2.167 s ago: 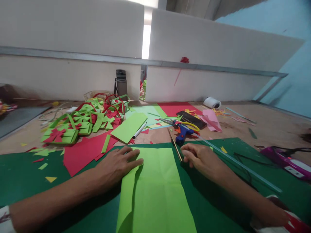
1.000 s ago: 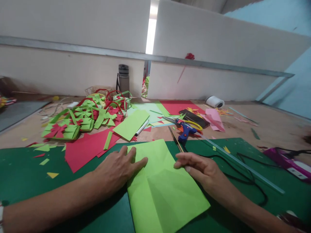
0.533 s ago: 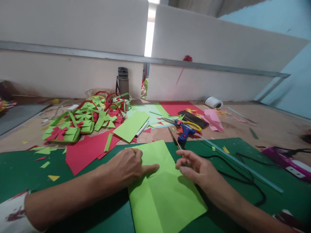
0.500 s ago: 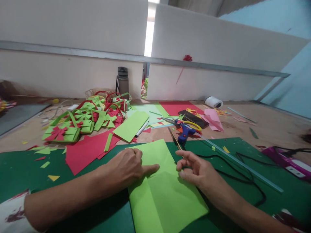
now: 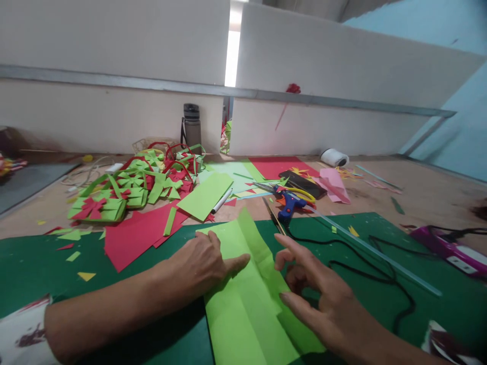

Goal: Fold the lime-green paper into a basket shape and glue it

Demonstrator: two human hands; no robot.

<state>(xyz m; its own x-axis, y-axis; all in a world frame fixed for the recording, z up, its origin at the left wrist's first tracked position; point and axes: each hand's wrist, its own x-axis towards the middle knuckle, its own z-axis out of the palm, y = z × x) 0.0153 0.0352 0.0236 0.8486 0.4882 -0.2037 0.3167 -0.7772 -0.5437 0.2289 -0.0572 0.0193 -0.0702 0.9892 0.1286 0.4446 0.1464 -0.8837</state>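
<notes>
A light green sheet of paper (image 5: 247, 304) with creases along its length lies on the green mat in front of me. My left hand (image 5: 200, 261) presses its left part down, fingers curled at the edge and thumb stretched across the surface. Along the right side, a flap (image 5: 262, 253) of the sheet stands up at an angle. My right hand (image 5: 312, 279) is beside that flap, thumb and fingers apart; the thumb tip is at the flap's edge, and whether it touches I cannot tell. Beyond the right hand lie scissors (image 5: 268, 188) and a blue glue gun (image 5: 289, 205).
Green and red paper bags (image 5: 99, 205) are heaped at the back left, near a grey bottle (image 5: 193, 129). Red sheets (image 5: 133, 235), a white marker (image 5: 221, 201) and a green sheet (image 5: 207, 195) lie ahead. A black cord (image 5: 365, 271) and purple power strip (image 5: 445, 248) occupy the right.
The sheet's right side has risen from lying nearly flat into an upright flap. My right hand has opened wider and shifted slightly toward me. My left hand stays on the paper.
</notes>
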